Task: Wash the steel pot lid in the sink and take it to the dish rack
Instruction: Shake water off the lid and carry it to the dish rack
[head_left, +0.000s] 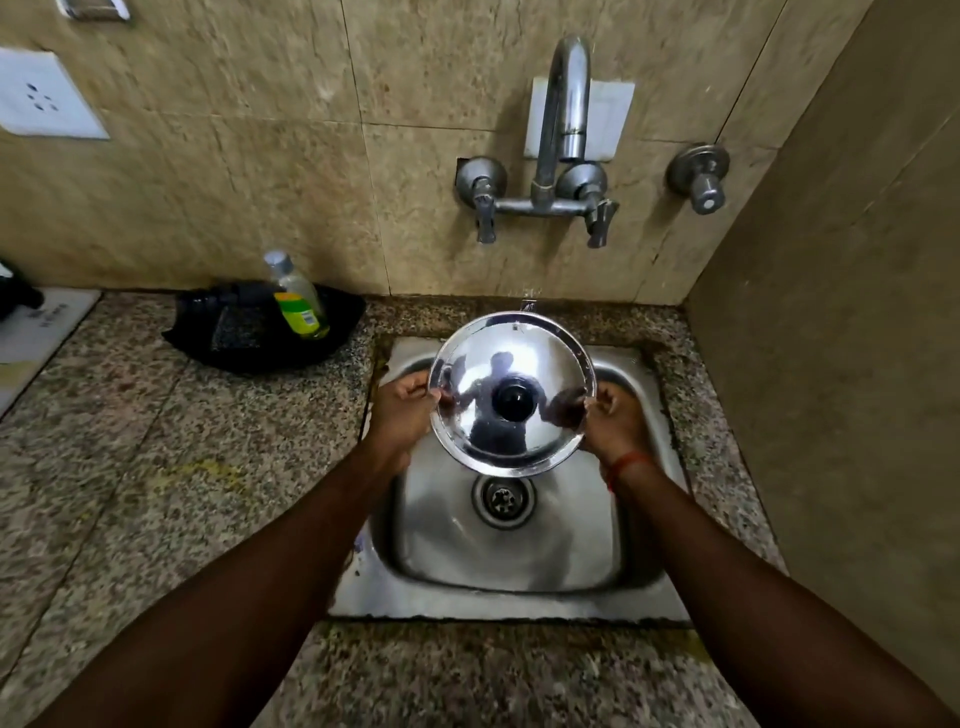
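A round steel pot lid (511, 364) with a black knob at its middle hangs over the steel sink (519, 561), its shiny top tilted toward me. My left hand (402, 415) grips the lid's left rim and my right hand (610, 421) grips the right rim. The curved tap (566, 104) on the wall stands above the lid's far edge, and a few water drops splash at that edge. The sink drain (503, 499) shows just below the lid. No dish rack is in view.
A black tray (249, 332) with a dish soap bottle (298, 301) sits on the granite counter (130, 441) left of the sink. Tiled walls close in behind and on the right. A separate wall valve (701, 176) sits right of the tap.
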